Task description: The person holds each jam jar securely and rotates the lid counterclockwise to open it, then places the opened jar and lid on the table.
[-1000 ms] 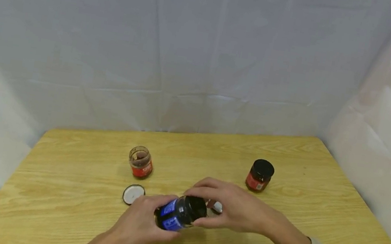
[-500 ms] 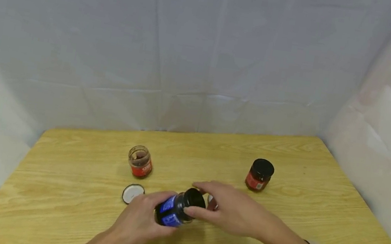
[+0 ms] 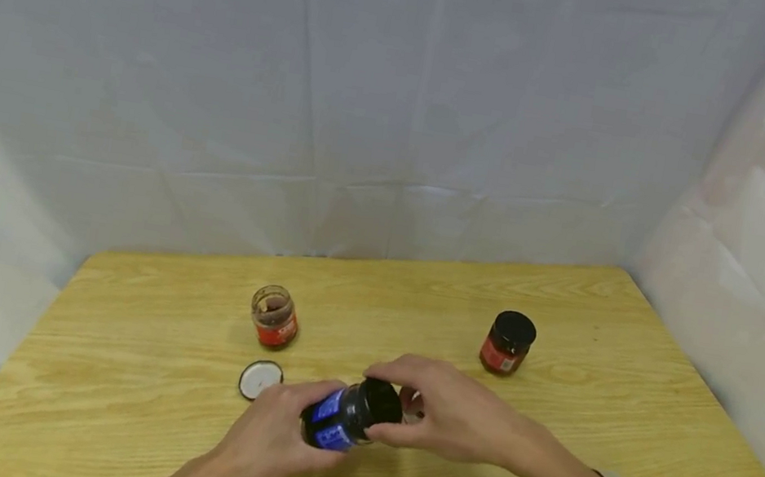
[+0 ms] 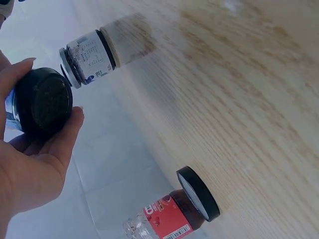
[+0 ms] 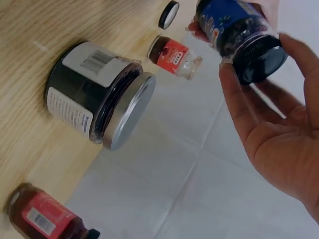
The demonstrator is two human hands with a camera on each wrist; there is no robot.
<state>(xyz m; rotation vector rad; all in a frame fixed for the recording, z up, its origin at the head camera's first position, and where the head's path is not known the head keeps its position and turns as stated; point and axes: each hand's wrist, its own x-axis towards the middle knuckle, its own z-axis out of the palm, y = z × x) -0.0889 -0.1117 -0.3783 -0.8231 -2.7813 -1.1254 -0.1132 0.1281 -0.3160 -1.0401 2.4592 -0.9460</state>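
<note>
My left hand [image 3: 279,431] grips a dark glass jar with a blue label [image 3: 330,420] round its body, tilted to the right above the table. In the left wrist view the jar's dark base [image 4: 50,102] faces the camera. The fingers and thumb of my right hand [image 3: 456,410] pinch the rim of its black lid [image 3: 382,403]. The lid [image 5: 259,59] sits on the jar's mouth, as the right wrist view shows. Whether its thread is loose cannot be told.
An uncapped red-labelled jar [image 3: 277,322] stands at the left, and a loose lid [image 3: 261,379] lies white side up before it. A red-labelled jar with a black lid [image 3: 509,344] stands right. A silver-lidded jar [image 5: 94,92] is mostly hidden behind my right hand in the head view.
My right hand's fingers have shifted round the lid, moving slightly up and then back down. The blue-labelled jar, in my left hand, rocks a little. The jars on the table stay put.
</note>
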